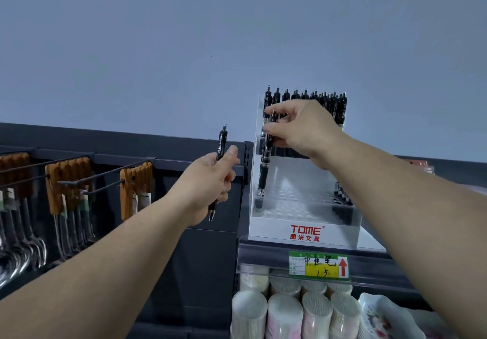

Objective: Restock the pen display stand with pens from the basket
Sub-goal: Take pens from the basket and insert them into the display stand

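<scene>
The pen display stand (263, 229), white and clear with red "TOME" lettering on its front, sits on a shelf at about four o'clock in my view. A row of black pens (316, 101) stands upright along its twelve o'clock edge, and a few more pens (342, 196) are set at its three o'clock edge. The holed tiers between them are bare.

My right hand (303, 130) reaches over the stand, thumb and fingers pinched round a black pen (263, 170). I hold that pen upright at the stand's nine o'clock edge, tip down at the holed tier. I cannot tell whether the tip has entered a hole.

My left hand (210, 180) is at nine o'clock from the stand, near it but apart, fingers curled round a second black pen (221, 143) with its clicker pointing up.

At six o'clock from the stand a green and yellow price label (319, 265) is fixed to the shelf edge, with wrapped stacks of paper cups (284, 315) under it. Far out at nine o'clock, wooden-handled utensils (68, 180) hang from hooks.
</scene>
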